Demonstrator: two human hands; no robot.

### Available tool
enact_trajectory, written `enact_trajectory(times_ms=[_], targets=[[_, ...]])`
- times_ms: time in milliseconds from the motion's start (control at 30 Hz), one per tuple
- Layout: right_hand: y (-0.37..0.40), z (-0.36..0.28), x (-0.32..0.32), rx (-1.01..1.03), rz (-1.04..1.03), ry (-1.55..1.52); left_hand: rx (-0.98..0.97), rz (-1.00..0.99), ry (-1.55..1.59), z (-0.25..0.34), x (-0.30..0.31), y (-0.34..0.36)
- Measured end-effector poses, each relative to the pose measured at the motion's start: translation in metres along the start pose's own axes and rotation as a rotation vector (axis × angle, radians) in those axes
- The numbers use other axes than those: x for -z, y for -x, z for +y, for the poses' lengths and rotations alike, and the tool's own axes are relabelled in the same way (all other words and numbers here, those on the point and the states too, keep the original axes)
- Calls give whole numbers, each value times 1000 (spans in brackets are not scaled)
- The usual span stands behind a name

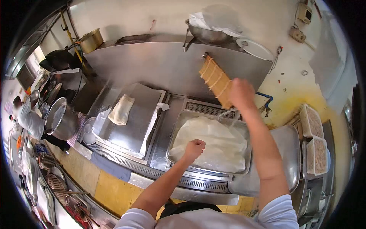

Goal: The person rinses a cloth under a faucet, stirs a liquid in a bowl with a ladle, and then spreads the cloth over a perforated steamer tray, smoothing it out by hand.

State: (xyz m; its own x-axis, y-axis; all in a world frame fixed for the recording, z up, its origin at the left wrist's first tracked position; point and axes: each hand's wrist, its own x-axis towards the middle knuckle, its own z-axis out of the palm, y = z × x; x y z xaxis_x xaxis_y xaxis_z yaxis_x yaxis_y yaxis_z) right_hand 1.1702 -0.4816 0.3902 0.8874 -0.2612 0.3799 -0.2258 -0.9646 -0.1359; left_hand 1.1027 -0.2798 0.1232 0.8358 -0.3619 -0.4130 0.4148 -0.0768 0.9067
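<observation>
My right hand (242,94), somewhat blurred, grips the lower right edge of a slatted bamboo mat (215,82) tied with pale string. The mat slants up in front of the metal backsplash, its top end close to a small metal fitting. Below it, a metal tray (248,152) bears a wet, translucent white sheet (213,139) with wrinkled edges. Above the sheet's lower left part is my left hand (195,149), fingers curled closed; whatever they may hold is hidden. A clear streak, like water, shows by the tray's back edge under my right hand.
A folded pale sheet (122,110) lies on a flat metal plate (145,103) at left. White baskets (317,152) of pinkish food stand at right, beside a large metal tray (284,156). A big pot (61,120) and another person (29,118) are at far left. A metal bowl (209,35) sits on the ledge.
</observation>
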Motion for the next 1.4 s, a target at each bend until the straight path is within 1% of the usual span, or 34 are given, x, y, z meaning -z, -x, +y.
enact_trajectory(times_ms=[33,133,233,333,433,500,533,567,633,667,700,733,767,800,833,867,900,933,967,1000,1067,1100,1200,1233,1300,1400], targets=[[-10,18,-8,-1,17,55,-20,0,-5,-7,5,-1],[-39,68,-22,28,42,174,-200,8,-53,-31,19,-6],[-77,105,-46,24,44,214,-318,191,-364,-6,24,27],[-92,110,-49,11,105,161,-274,187,-456,2,38,43],[-99,107,-53,-70,76,40,-271,171,-384,-7,54,57],[-82,104,-73,137,472,9,-201,225,-389,-6,66,76],[-63,89,-74,134,468,-56,-166,253,-390,-2,72,90],[-34,66,-73,131,460,-120,-193,288,-333,1,78,107],[28,28,-99,125,220,-440,-243,337,-402,-12,101,128],[66,9,-112,196,128,-585,-270,362,-439,-18,113,139],[107,-19,-135,131,54,-731,-244,353,-393,-24,124,152],[149,-38,-157,164,-105,-837,-219,359,-356,-26,136,165],[191,-72,-151,121,-275,-836,-193,365,-317,-30,148,179],[228,-97,-166,172,-352,-967,-168,374,-277,-32,159,193],[261,-131,-155,148,-465,-1012,-144,400,-237,-34,172,207],[285,-161,-151,186,-549,-1009,-184,431,-192,-47,187,218],[309,-189,-139,217,-586,-1012,-223,459,-148,-68,201,227],[327,-213,-138,219,-736,-959,-263,482,-107,-54,217,249],[344,-238,-137,254,-782,-949,-122,469,-200,-42,235,277],[358,-260,-137,287,-827,-934,-172,521,-243,-54,255,293],[380,-307,-146,457,-767,-979,-279,630,-329,-87,294,322],[390,-334,-144,541,-742,-1002,-375,703,-335,-89,313,345],[420,-415,-136,693,-801,-986,-147,774,-300,-95,372,417],[429,-443,-132,760,-854,-944,-133,805,-275,-100,390,438],[453,-499,-123,874,-883,-973,-103,866,-234,-110,423,477],[488,-573,-108,986,-950,-1032,-220,1041,-79,-125,459,517]])
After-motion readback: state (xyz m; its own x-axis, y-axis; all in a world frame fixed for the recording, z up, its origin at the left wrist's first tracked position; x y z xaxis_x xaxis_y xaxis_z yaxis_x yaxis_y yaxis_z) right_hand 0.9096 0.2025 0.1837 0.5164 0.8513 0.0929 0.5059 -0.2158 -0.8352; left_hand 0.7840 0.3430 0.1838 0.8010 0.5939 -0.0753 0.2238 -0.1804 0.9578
